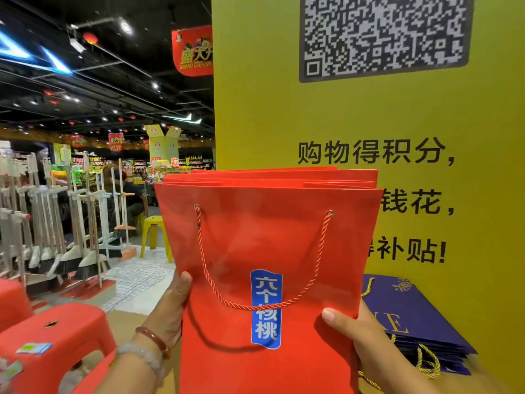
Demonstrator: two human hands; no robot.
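Two red stools (56,334) are standing at my far left, with a rack of brooms (71,223) and one yellow stool (154,231) behind them. My left hand (170,311) is gripping the left edge of the red bags (255,237), thumb on the front face and fingers behind. I am holding the bundle upright at chest height in front of the yellow pillar (255,109). I am counting at least four top edges, packed flat together. My right hand (360,336) is pinching the right edge the same way. Just beyond it one stack of purple bags (409,317) is lying flat; I cannot tell how many. I judge I am squaring the bundle; next it needs an even two-handed squeeze so no bag slips out.
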